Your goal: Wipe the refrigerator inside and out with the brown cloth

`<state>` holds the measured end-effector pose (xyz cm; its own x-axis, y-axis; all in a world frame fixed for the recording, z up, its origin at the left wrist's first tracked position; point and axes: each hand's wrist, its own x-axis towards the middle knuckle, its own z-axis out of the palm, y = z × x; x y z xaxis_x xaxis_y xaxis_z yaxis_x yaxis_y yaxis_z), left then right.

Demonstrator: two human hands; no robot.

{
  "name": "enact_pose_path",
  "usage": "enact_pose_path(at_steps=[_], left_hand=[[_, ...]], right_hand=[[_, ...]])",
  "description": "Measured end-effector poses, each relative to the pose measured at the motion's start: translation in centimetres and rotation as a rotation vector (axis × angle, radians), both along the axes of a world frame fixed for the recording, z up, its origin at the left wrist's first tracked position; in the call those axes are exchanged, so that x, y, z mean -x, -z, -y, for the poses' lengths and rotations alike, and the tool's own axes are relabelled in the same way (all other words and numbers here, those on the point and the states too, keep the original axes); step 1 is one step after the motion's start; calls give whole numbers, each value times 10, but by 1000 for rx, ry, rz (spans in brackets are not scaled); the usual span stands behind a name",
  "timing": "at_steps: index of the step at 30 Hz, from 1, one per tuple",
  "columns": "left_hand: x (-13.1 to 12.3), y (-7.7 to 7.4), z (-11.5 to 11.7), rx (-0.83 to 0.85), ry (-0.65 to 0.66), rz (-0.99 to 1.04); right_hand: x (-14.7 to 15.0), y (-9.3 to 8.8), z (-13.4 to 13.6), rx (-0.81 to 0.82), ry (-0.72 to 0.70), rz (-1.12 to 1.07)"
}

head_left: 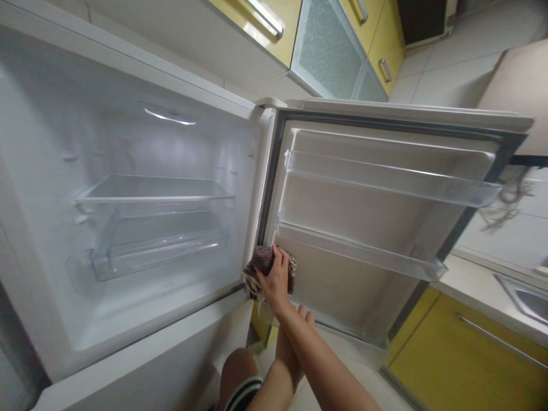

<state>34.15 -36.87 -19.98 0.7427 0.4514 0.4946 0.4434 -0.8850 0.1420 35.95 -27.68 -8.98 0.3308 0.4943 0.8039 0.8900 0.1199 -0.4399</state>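
Observation:
My right hand (276,277) is closed on a brown patterned cloth (263,258), pressing it to the lower hinge-side corner of the open refrigerator door (342,214). Beneath my right forearm, my left hand (306,315) is mostly hidden; a few fingertips show near the door's lower part, and what they hold cannot be made out. To the left, the refrigerator compartment (166,137) stands open, with a glass shelf (158,187) and a clear drawer (158,257) inside. Two clear racks cross the door, an upper rack (385,180) and a lower rack (359,254).
Yellow cabinets with a frosted glass panel (329,48) are behind the door. At the right are a counter (471,279) with a sink (531,297) and a yellow lower cabinet (471,354). My bare knee (240,365) is at the bottom, beside the fridge front.

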Motion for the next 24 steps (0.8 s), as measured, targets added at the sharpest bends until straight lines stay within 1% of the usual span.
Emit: enact_pose_path(at_steps=[3,7,9,11,13,17,18,20,22,24], left_hand=[[4,-1,0,36,11,-49],[5,0,-1,85,23,-87],[3,0,-2,98,12,-84],[-1,-1,-4,111,5,-80],[-5,-4,-5,123,-1,-80],[-5,-13,-7,137,-24,-77],[-4,-15,-7,137,-23,-79],[-2,-18,-8,137,-12,-88],[0,-21,-10,133,3,-98],[1,-22,-12,124,16,-100]], right_hand=[[1,5,7,64,32,-33],[-1,-1,11,82,145,8],[1,-3,14,114,174,-32],[6,0,15,168,203,-128],[15,6,13,148,252,-255],[32,23,-1,-91,292,-543],[34,26,-7,-119,323,-634],[35,32,-16,-87,411,-824],[33,35,-22,-1,461,-959],[31,30,-24,22,398,-970]])
